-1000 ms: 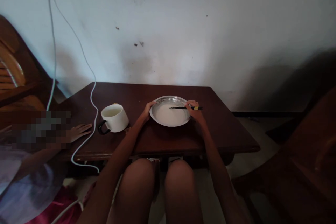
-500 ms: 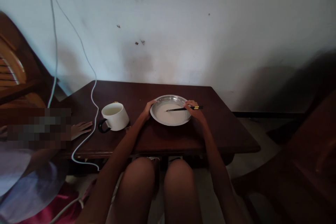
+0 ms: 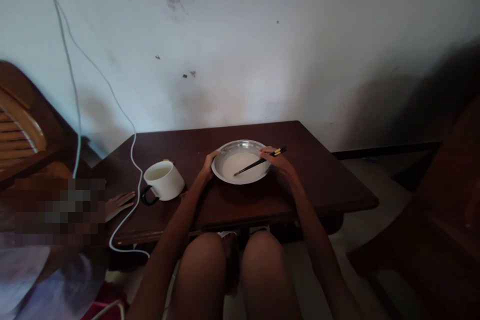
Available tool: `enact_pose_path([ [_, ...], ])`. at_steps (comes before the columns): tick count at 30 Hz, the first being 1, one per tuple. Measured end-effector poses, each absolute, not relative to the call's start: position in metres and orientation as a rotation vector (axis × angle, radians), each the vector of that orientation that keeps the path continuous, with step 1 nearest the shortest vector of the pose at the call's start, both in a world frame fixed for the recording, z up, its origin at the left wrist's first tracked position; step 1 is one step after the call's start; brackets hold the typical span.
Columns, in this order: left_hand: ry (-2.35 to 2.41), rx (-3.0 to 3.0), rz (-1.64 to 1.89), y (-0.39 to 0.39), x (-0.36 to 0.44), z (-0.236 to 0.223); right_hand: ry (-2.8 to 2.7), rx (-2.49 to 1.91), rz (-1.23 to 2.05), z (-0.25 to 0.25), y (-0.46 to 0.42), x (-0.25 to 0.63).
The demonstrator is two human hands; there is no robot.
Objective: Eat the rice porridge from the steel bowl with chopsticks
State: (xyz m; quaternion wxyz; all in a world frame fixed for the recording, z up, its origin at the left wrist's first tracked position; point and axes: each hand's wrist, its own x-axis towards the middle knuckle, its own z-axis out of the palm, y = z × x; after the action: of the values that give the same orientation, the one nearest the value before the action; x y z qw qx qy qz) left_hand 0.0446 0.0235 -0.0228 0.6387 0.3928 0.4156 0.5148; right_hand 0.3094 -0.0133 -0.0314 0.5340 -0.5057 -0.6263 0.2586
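A round metal bowl [image 3: 240, 181] with a pale, milky mixture [image 3: 234, 164] in it rests on the dark wooden table [image 3: 225, 205]. My left hand [image 3: 210, 164] is closed on the bowl's left rim. Black chopsticks [image 3: 253, 165] with gold bands slant down to the left, their tips in the mixture. My right hand [image 3: 276, 159] grips them near the upper end, over the bowl's right rim. To the left of the bowl stands a white mug [image 3: 167, 182] with a black handle, holding some liquid.
Another person's hand [image 3: 120, 205] lies on the table's left end. A white cable [image 3: 131, 210] runs down the wall [image 3: 232, 45] and across the table past the mug. Wooden chairs stand at the left [image 3: 22, 120] and right [image 3: 423, 230].
The chopstick tips have moved slightly towards me, and the chopsticks slant more steeply across the bowl. My left hand stays at the rim. The camera view has tilted and shifted a little.
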Motion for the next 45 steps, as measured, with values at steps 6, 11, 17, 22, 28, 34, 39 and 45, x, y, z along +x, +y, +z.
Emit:
enact_pose_path([
  [6, 0.959, 0.900, 1.149, 0.023, 0.045, -0.022, -1.397, -1.238, 0.530, -0.034, -0.009, 0.303],
  [11, 0.902, 0.935, 1.171, 0.025, 0.044, -0.025, -1.271, -1.275, 0.501, -0.031, -0.010, 0.319],
  [17, 0.850, 0.939, 1.176, 0.025, 0.044, -0.025, -1.268, -1.250, 0.612, -0.027, -0.017, 0.324],
  [22, 0.818, 0.957, 1.158, 0.023, 0.043, -0.025, -1.417, -1.209, 0.658, -0.026, -0.020, 0.305],
  [28, 0.815, 0.906, 1.167, 0.027, 0.043, -0.028, -1.352, -1.264, 0.573, -0.028, -0.016, 0.304],
  [34, 0.825, 0.846, 1.217, 0.030, 0.041, -0.030, -1.221, -1.291, 0.576, -0.029, -0.015, 0.323],
  [39, 0.771, 0.798, 1.259, 0.025, 0.043, -0.027, -1.263, -1.262, 0.675, -0.028, -0.018, 0.323],
  [45, 0.816, 0.747, 1.178, 0.021, 0.045, -0.021, -1.349, -1.257, 0.653, -0.034, -0.016, 0.305],
])
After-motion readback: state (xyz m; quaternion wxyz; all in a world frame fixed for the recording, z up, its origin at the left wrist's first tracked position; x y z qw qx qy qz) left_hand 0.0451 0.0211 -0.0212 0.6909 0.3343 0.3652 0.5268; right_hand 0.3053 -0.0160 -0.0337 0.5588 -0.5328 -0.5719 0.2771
